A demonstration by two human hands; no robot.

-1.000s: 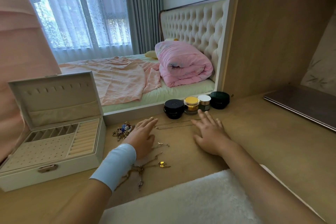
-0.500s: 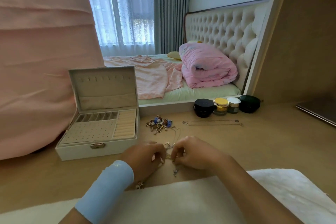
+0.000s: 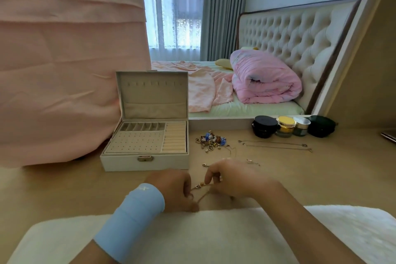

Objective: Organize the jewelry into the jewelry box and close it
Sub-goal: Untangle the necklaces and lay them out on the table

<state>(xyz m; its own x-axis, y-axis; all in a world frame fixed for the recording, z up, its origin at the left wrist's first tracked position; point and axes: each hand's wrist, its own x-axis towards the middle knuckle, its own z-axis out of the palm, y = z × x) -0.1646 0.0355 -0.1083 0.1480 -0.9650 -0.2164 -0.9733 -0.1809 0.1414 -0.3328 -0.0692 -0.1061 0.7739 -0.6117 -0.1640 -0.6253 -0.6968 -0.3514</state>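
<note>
Jewelry box [image 3: 147,159] left of jewelry pile [image 3: 211,140]; jars [image 3: 286,126] right.

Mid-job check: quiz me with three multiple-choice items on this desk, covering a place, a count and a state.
1. Relative to the open white jewelry box, the heap of small charms and rings lies: A) inside it; B) on the wooden desk, to its right; C) behind it.
2. Round cosmetic jars along the desk's back edge: A) two; B) three; C) four.
3. The gold chain at the desk's front edge is: A) pinched by the left hand and right hand; B) lying free; C) hung in the lid.

B: the heap rests on bare desk beside the box.
C: the row shows four separate lids.
A: the chain runs between both hands' curled fingers.
</note>
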